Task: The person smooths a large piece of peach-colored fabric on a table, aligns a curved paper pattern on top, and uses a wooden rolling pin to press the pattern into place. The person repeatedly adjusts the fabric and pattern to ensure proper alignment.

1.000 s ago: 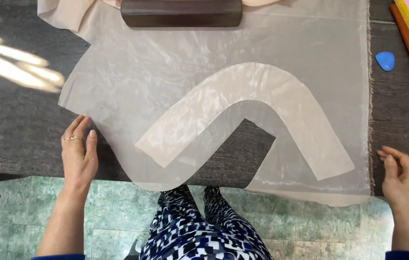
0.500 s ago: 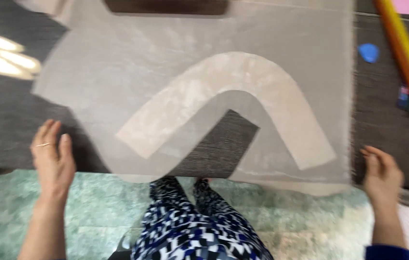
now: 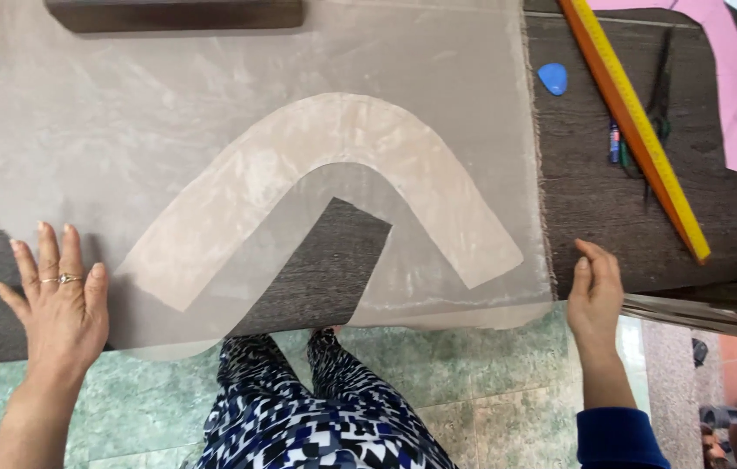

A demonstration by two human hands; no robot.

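Left hand (image 3: 60, 300) flat and open, fingers spread, pressing the near left corner of the sheer beige fabric (image 3: 238, 113) against the dark wooden worktop (image 3: 594, 200). Right hand (image 3: 596, 291) open too, fingers together and slightly curled, resting at the near edge of the worktop just beside the fabric's right selvedge, gripping nothing. Between both hands, spread across the fabric, an arched facing piece (image 3: 342, 148), lighter and more opaque, its curve peaking away from the body and its two legs running down toward the near edge; left leg ending close to the left hand, right leg ending near the right hand. Long axis of the fabric running left to right. Further off: a dark wooden bar (image 3: 173, 13) weighting the far edge, blue tailor's chalk (image 3: 552, 78), yellow-orange ruler (image 3: 633, 122), scissors (image 3: 659, 95), pink paper pattern (image 3: 729, 78).
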